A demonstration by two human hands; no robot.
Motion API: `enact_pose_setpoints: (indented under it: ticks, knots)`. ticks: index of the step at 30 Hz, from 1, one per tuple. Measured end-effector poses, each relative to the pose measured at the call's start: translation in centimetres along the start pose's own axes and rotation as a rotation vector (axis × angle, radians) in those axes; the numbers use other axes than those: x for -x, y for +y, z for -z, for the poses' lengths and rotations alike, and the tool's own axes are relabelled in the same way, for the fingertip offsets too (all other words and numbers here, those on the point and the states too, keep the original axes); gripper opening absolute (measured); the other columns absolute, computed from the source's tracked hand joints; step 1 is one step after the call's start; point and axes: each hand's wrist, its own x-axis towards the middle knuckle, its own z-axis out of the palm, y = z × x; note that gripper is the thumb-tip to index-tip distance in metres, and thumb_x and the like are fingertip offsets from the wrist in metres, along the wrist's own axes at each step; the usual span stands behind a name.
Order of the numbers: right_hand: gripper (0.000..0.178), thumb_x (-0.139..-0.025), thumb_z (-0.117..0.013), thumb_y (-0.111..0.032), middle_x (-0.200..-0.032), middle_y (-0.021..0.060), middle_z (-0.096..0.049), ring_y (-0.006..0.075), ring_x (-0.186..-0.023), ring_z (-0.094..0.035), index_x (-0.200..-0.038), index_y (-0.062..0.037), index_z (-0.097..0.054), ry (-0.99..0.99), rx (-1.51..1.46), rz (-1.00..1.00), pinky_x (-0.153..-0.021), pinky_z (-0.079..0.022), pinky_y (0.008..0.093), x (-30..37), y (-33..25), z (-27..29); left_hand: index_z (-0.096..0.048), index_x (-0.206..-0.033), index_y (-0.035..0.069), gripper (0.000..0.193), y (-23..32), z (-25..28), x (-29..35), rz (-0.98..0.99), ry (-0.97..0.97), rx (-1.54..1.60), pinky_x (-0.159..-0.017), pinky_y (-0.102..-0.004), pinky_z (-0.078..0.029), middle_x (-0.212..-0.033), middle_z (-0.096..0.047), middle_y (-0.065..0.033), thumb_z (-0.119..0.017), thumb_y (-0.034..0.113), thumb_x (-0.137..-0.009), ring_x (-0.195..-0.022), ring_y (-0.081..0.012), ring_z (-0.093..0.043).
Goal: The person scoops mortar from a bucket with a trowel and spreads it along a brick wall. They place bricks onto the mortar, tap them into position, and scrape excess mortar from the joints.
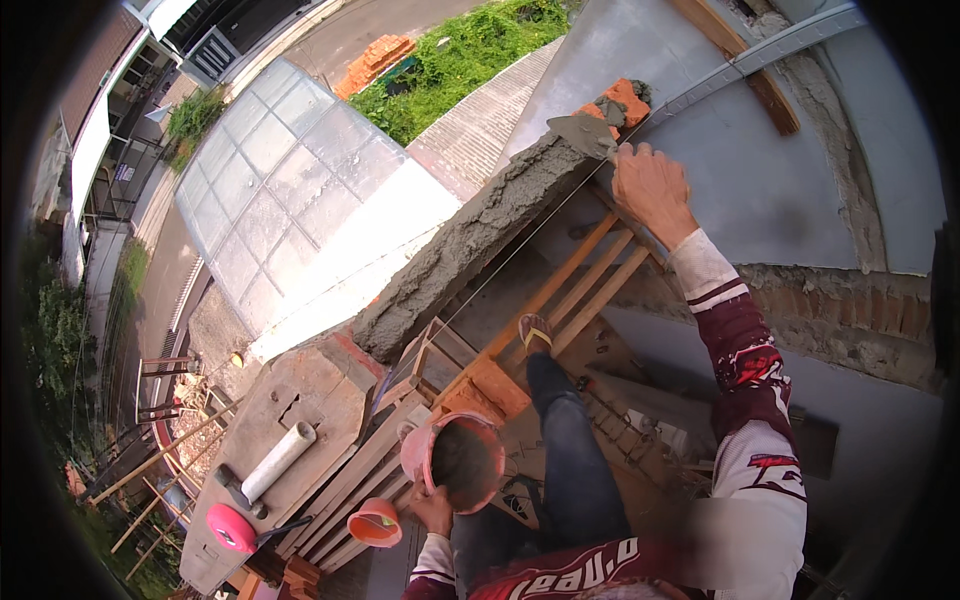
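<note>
My right hand [652, 192] grips a trowel [582, 134], its flat blade lying on the far end of a long bed of wet grey mortar [470, 235] along a wall top. Just beyond the blade sit orange bricks [627, 102] with mortar smeared on them. A taut string [535, 232] runs along the near side of the bed. Low in front of me, my left hand [433, 510] holds the rim of a pinkish-red bucket [415, 455] with grey mortar inside. The trowel's handle is mostly hidden by my fingers.
On a board [330, 385] at the left lie a white tube [280, 462], a hammer [232, 488] and a pink round object [232, 527]. A small orange pail [374, 522] stands beside the bucket. My sandalled foot [536, 330] is by wooden slats [590, 285], high above the ground.
</note>
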Motion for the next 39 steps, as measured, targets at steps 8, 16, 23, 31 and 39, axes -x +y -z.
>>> enact_pose_setpoints:
  ticks: [8,16,23,31,39]
  knots:
    - [0.017,-0.090,-0.060,-0.021,-0.096,0.0055,-0.056,0.0216,-0.080,-0.064,-0.106,-0.0133,-0.062,0.165,0.197,0.434,-0.064,-0.047,0.0385,0.5,-7.7,-2.2,-0.064,-0.127,-0.009,0.055,0.9,0.0,1.5,-0.193,0.073,0.163,-0.108,-0.0312,-0.040,-0.126,-0.068,-0.0151,-0.057,-0.003,-0.073,-0.117,-0.0224,-0.062]
    - [0.018,-0.095,-0.057,-0.022,-0.107,0.0063,-0.057,0.0272,-0.088,-0.066,-0.110,-0.0179,-0.066,0.023,0.483,0.212,-0.069,-0.048,0.0454,-7.0,2.0,-7.6,-0.065,-0.124,-0.006,0.049,1.1,-1.2,1.5,-0.185,0.076,0.189,-0.094,-0.0286,-0.045,-0.112,-0.069,-0.0086,-0.057,-0.003,-0.075,-0.101,-0.0168,-0.063]
    - [0.026,-0.095,-0.064,-0.019,-0.113,0.0179,-0.058,0.0432,-0.094,-0.066,-0.119,-0.0099,-0.061,0.067,-0.307,-0.122,-0.078,-0.054,0.0540,-1.0,6.6,-3.8,-0.067,-0.121,-0.003,0.045,1.5,-3.0,0.5,-0.270,0.062,0.258,-0.081,-0.0263,-0.050,-0.100,-0.070,-0.0030,-0.056,-0.003,-0.077,-0.087,-0.0118,-0.063]
    - [0.033,-0.085,-0.065,-0.022,-0.095,0.0169,-0.068,0.0380,-0.086,-0.070,-0.113,-0.0029,-0.069,-0.435,-0.837,0.194,-0.075,-0.056,0.0453,28.0,-2.8,5.2,-0.063,-0.130,-0.008,0.055,9.4,-4.0,2.3,-0.298,0.004,0.231,-0.099,-0.0280,-0.044,-0.118,-0.069,-0.0100,-0.057,-0.003,-0.075,-0.108,-0.0169,-0.063]
    - [0.037,-0.095,-0.057,-0.029,-0.096,0.0244,-0.069,0.0435,-0.085,-0.071,-0.118,-0.0005,-0.059,-0.499,-0.837,0.148,-0.074,-0.057,0.0543,36.8,-15.5,7.0,-0.064,-0.127,-0.007,0.052,19.6,-2.9,8.1,-0.781,-0.186,0.189,-0.099,-0.0295,-0.046,-0.127,-0.068,-0.0161,-0.057,-0.002,-0.076,-0.116,-0.0212,-0.063]
